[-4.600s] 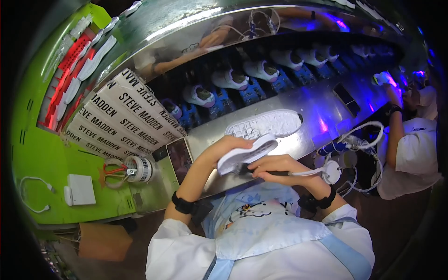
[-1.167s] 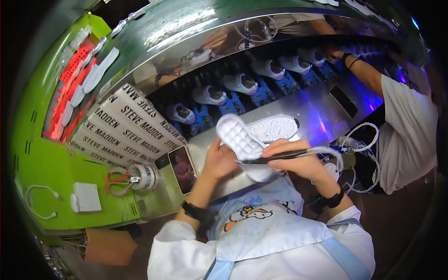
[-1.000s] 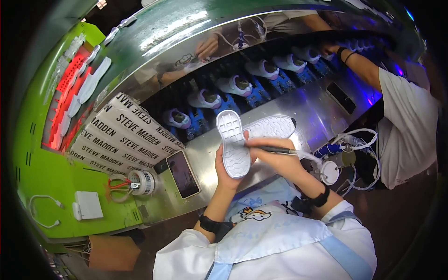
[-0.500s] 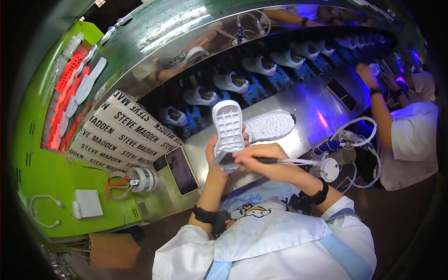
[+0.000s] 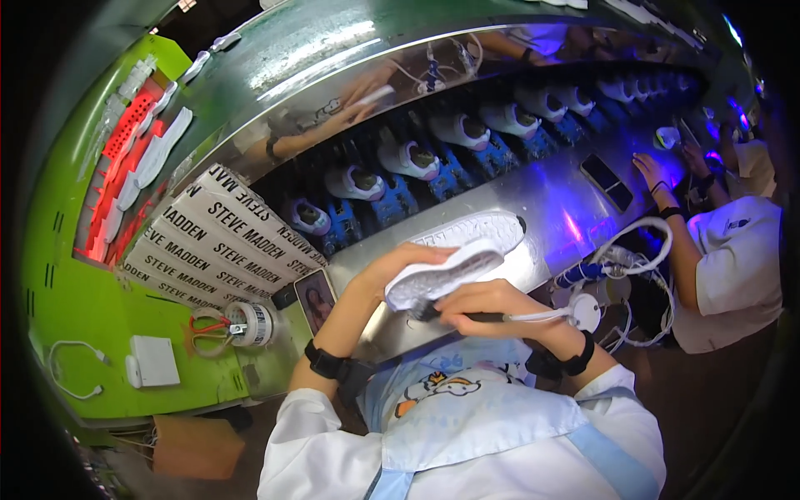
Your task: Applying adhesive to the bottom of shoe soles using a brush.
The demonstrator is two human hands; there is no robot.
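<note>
A white shoe sole [image 5: 479, 260] is tilted up on its edge in my left hand [image 5: 408, 262], whose fingers wrap over its upper side. My right hand [image 5: 492, 298] grips a black-handled brush [image 5: 427, 312], its dark head against the sole's near edge. A white tube [image 5: 537, 315] runs from the handle's rear toward the right. Just behind, a second white sole [image 5: 500, 227] with a patterned face and a dark end rests on the metal bench, partly covered by the one I hold.
White shoes [image 5: 412, 160] line a blue-fitted conveyor [image 5: 450, 177] beyond the metal ledge. At left are a printed box [image 5: 225, 237], a phone [image 5: 317, 302], tape rolls [image 5: 250, 323] and red scissors [image 5: 204, 321]. Coiled tubing [image 5: 658, 237] and a co-worker's arm [image 5: 683, 258] are at right.
The sole has turned from upright, hollow side showing, to tilted sideways. My left hand has shifted from beneath it to over its upper side. The brush has moved slightly right and lower.
</note>
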